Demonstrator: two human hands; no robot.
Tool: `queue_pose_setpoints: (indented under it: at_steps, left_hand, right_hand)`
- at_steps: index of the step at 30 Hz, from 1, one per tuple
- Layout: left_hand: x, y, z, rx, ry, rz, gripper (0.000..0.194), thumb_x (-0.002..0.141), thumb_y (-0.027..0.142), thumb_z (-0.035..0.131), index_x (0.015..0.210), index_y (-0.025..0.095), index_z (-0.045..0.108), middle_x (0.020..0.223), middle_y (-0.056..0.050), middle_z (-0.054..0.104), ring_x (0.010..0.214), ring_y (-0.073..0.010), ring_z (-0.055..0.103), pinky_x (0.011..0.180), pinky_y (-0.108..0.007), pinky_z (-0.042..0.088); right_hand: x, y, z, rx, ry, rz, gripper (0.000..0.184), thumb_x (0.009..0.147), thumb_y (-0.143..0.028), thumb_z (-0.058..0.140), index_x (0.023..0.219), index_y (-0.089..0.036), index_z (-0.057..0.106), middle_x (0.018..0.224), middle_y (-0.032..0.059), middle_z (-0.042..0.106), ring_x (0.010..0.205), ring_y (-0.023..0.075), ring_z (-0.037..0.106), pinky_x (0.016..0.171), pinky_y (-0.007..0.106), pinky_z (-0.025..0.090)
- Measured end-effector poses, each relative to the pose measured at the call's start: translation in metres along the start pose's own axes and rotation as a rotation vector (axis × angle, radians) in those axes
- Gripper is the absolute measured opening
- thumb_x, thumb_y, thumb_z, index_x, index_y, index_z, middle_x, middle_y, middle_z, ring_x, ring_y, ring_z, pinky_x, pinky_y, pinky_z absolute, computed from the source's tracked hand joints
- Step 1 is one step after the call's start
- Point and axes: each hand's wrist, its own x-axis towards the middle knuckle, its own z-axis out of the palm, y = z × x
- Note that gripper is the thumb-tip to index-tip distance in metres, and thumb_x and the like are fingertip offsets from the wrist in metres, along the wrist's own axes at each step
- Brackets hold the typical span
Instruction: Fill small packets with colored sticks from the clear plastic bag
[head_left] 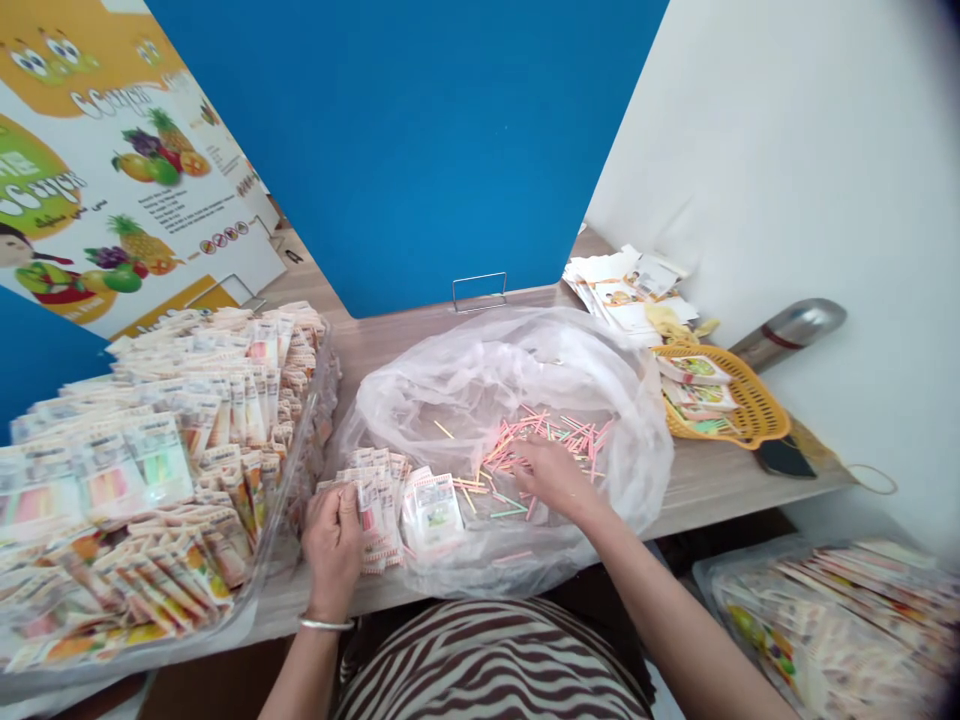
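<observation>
My left hand point(331, 540) is closed at the left edge of a pile of small printed packets point(382, 490), its fingers curled against a packet. How much it grips is partly hidden. My right hand point(553, 478) reaches into an open clear plastic bag point(465, 375) spread on the table. Its fingers are bent down and together among thin pink, yellow and green sticks point(577, 437), with the tips partly hidden. Between the hands lies a see-through packet point(435, 508) with a pale green content, on the near side of the bag.
A large clear tub point(300, 450) at the left is heaped with filled packets. Behind stands a blue panel point(450, 150). At the right are a yellow basket point(750, 400), a metal flask point(806, 325) and stacked papers point(622, 290). Another packet-filled tub point(720, 575) sits lower right.
</observation>
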Motion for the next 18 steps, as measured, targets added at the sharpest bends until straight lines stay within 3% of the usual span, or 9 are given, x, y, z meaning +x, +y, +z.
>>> queue_pose_setpoints:
  at_steps: [6,11,15,18]
  left_hand:
    - [0.003,-0.011,0.007,0.108,-0.019,0.015,0.032,0.098,0.040,0.042,0.088,0.020,0.065,0.093,-0.010,0.072,0.093,-0.0259,0.062,0.087,-0.039,0.047]
    - [0.001,-0.007,0.007,0.168,0.032,-0.015,0.043,0.097,0.045,0.046,0.123,0.015,0.062,0.113,-0.015,0.070,0.107,-0.0296,0.063,0.096,-0.044,0.048]
    - [-0.001,0.011,0.001,0.200,0.172,0.195,0.037,0.096,0.037,0.053,0.123,0.014,0.063,0.121,-0.018,0.068,0.118,-0.0315,0.060,0.106,-0.049,0.043]
    - [-0.002,0.044,0.006,0.135,0.160,0.401,0.020,0.093,0.027,0.060,0.109,0.020,0.070,0.114,-0.012,0.071,0.118,-0.0293,0.060,0.107,-0.048,0.044]
  right_hand:
    - [0.024,-0.016,0.012,-0.272,-0.088,-0.062,0.026,0.093,-0.018,0.053,0.116,-0.016,0.066,0.118,0.0166,0.067,0.113,0.0305,0.061,0.099,0.040,0.039]
    - [0.021,-0.006,0.019,-0.318,-0.043,-0.015,0.032,0.093,-0.013,0.048,0.123,-0.012,0.062,0.127,0.0197,0.062,0.116,0.0320,0.057,0.099,0.042,0.039]
    - [0.013,0.017,0.014,-0.148,0.114,0.068,0.034,0.097,-0.012,0.036,0.118,-0.015,0.062,0.124,0.0169,0.064,0.118,0.0299,0.055,0.102,0.043,0.036]
    - [0.013,0.028,0.008,0.008,0.198,0.123,0.034,0.099,-0.014,0.028,0.107,-0.017,0.062,0.107,0.0128,0.069,0.103,0.0252,0.060,0.094,0.037,0.041]
